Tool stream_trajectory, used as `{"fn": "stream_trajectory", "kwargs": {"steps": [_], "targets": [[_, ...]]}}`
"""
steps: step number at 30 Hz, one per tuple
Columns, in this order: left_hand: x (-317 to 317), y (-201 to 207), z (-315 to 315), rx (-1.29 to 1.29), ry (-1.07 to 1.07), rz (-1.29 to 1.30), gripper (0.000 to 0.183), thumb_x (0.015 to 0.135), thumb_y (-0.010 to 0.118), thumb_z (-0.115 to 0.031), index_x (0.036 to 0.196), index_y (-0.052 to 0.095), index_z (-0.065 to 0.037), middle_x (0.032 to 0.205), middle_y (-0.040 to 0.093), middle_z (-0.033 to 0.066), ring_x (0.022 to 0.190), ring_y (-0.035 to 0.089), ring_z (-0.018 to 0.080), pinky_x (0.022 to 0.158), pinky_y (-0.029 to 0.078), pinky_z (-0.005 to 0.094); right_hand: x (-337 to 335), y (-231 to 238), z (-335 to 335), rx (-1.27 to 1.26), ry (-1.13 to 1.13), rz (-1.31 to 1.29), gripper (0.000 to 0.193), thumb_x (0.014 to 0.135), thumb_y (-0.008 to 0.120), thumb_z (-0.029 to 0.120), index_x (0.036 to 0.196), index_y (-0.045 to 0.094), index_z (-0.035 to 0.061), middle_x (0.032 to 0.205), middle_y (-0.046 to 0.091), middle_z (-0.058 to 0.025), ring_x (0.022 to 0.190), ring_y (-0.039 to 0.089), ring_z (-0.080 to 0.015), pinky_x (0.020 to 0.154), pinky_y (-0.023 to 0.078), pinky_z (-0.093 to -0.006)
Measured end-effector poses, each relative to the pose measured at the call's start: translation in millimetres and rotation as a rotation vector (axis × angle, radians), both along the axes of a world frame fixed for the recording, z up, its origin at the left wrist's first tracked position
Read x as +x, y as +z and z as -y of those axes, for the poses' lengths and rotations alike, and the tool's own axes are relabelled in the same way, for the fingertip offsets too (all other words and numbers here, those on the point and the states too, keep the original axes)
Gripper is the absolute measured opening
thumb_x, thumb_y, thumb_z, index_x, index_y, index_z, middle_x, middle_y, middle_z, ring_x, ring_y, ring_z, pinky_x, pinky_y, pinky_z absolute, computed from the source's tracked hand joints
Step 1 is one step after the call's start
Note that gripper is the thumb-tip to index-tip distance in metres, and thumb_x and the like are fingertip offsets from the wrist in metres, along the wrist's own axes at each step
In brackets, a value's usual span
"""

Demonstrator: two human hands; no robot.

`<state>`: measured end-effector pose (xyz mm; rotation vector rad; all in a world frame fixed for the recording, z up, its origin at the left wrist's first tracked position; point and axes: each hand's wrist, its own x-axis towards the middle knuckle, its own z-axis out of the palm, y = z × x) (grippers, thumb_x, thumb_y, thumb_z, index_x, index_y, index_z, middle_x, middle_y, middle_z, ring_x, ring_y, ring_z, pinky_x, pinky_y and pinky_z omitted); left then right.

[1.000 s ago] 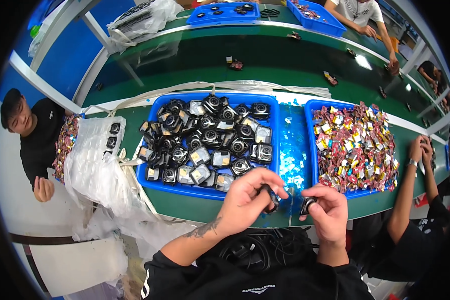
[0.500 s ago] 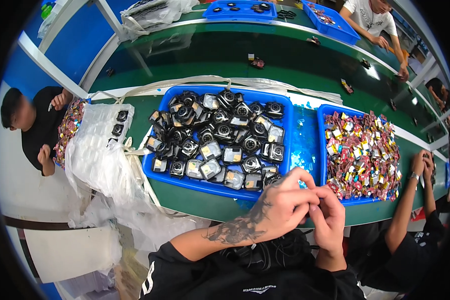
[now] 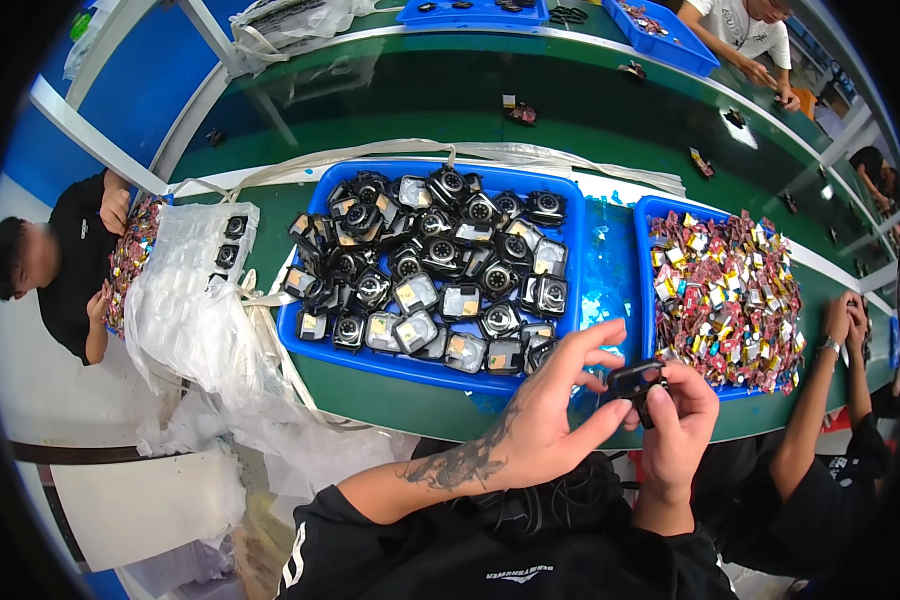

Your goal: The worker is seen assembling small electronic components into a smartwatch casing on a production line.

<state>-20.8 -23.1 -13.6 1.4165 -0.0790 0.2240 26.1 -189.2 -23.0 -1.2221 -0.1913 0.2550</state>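
Note:
My right hand (image 3: 678, 425) grips a black smartwatch case (image 3: 634, 380) between thumb and fingers, above the table's near edge. My tattooed left hand (image 3: 550, 405) is open beside the case, its fingers stretched out and apart; the thumb tip comes close to the case, and whether it touches I cannot tell. Just beyond my left hand a blue tray (image 3: 298, 345) holds a heap of similar black watch cases (image 3: 440, 255), some showing round backs. To the right, a second blue tray (image 3: 646, 215) is heaped with small red, yellow and white electronic parts (image 3: 725, 300).
Clear plastic blister trays (image 3: 190, 290) are stacked at the left, a few dark cases in the top one. A green conveyor belt (image 3: 390, 110) with scattered parts runs behind a white rail. Co-workers sit left, right and far right. Blue film (image 3: 602, 260) lies between the two trays.
My hands were close together with fingertips meeting; they have parted, the left one opening. The black watch case now shows in my right hand. The view has shifted slightly.

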Motion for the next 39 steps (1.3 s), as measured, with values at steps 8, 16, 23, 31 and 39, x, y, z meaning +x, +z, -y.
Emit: {"fn": "stream_trajectory", "kwargs": {"steps": [8, 16, 23, 31, 39], "targets": [[-14, -21, 4, -0.529, -0.048, -0.209, 0.039, 0.102, 0.046, -0.011, 0.138, 0.045, 0.005, 0.13, 0.058, 0.0136, 0.12, 0.056, 0.0203, 0.1, 0.048, 0.0346, 3, -2, -3, -0.28, 0.07, 0.176, 0.021, 0.084, 0.065, -0.006, 0.105, 0.065, -0.0074, 0.09, 0.06, -0.005, 0.079, 0.053, -0.0075, 0.068, 0.04, -0.0197], [-20, -28, 10, -0.66, 0.027, -0.225, 0.039, 0.103, 0.044, -0.012, 0.139, 0.044, 0.005, 0.134, 0.054, 0.0173, 0.127, 0.052, 0.0251, 0.104, 0.046, 0.0374, 1, 19, -12, -0.002, 0.036, 0.032, 0.017, 0.084, 0.065, -0.006, 0.099, 0.058, -0.0047, 0.087, 0.058, -0.0069, 0.084, 0.064, -0.0166, 0.07, 0.052, -0.0229], [-22, -26, 19, -0.665, 0.004, -0.221, 0.04, 0.103, 0.045, -0.011, 0.14, 0.042, 0.004, 0.136, 0.053, 0.0157, 0.127, 0.051, 0.0243, 0.105, 0.045, 0.036, 10, 2, 7, -0.371, 0.086, 0.537, 0.019, 0.083, 0.066, -0.01, 0.1, 0.058, -0.0059, 0.101, 0.058, -0.012, 0.084, 0.063, -0.0156, 0.076, 0.053, -0.0247], [-25, -34, 19, -0.669, 0.0, -0.142, 0.039, 0.103, 0.043, -0.007, 0.139, 0.042, 0.006, 0.135, 0.053, 0.017, 0.124, 0.053, 0.0229, 0.103, 0.048, 0.0384, -4, 16, -19, 0.042, 0.09, 0.085, 0.015, 0.086, 0.062, -0.01, 0.098, 0.055, -0.0066, 0.097, 0.058, -0.0132, 0.078, 0.066, -0.0151, 0.067, 0.056, -0.0252], [-26, -33, 17, -0.592, -0.022, -0.122, 0.039, 0.102, 0.043, -0.005, 0.14, 0.041, 0.006, 0.135, 0.053, 0.0167, 0.122, 0.054, 0.0216, 0.103, 0.048, 0.0376, -1, 11, -13, -0.297, 0.049, 0.301, 0.014, 0.079, 0.072, -0.01, 0.092, 0.066, -0.0089, 0.088, 0.06, -0.0105, 0.073, 0.066, -0.0121, 0.061, 0.053, -0.0193]]}}
